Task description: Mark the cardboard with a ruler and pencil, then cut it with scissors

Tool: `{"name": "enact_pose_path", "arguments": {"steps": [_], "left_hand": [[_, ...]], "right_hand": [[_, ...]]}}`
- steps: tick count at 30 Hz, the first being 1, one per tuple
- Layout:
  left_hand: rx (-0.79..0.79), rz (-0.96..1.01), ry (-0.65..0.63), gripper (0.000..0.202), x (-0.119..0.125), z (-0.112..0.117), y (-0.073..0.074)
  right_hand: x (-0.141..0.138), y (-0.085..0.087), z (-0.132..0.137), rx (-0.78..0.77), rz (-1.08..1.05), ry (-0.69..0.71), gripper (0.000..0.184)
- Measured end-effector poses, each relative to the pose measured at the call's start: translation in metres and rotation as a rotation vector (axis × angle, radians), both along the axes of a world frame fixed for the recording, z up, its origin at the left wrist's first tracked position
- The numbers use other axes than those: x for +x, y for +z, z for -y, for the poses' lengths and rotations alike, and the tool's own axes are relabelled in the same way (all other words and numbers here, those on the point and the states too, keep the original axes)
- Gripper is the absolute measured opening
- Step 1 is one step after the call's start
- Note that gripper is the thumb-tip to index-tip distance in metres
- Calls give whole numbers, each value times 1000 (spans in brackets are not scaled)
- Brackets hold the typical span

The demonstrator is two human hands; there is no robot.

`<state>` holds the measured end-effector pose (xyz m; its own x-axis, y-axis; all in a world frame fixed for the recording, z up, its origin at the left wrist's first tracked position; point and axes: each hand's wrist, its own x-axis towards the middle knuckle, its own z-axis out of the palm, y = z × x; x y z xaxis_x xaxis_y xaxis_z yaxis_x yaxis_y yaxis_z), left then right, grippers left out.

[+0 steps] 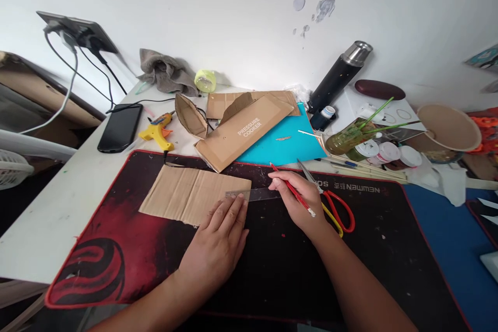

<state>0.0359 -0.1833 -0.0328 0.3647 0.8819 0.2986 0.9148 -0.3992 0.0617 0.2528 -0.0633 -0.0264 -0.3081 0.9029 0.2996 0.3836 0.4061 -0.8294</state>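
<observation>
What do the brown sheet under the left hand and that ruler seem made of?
Brown sheet: matt, likely corrugated cardboard, given its parallel ridges and ragged lower edge. Ruler: probably clear, slightly glossy plastic; the dark mat shows through it.

The person's left hand (220, 231) lies flat across a piece of corrugated cardboard (171, 192) and one end of a clear ruler (264, 195) on a dark desk mat (264, 280). The right hand (294, 210) grips a red pencil (300, 198), eraser end toward the person. Scissors (348, 213) lie just beside it. Beyond the mat rest a yellow glue gun (157, 135), a phone (120, 127) and cardboard lettered "PRESSURE COOKER" (241, 137).
</observation>
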Motion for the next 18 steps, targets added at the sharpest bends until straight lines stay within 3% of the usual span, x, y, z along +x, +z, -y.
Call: {"name": "enact_pose_path", "arguments": {"steps": [18], "left_hand": [[18, -2, -8, 46, 0, -1, 3]], "right_hand": [[-2, 1, 0, -4, 68, 70, 18]]}}
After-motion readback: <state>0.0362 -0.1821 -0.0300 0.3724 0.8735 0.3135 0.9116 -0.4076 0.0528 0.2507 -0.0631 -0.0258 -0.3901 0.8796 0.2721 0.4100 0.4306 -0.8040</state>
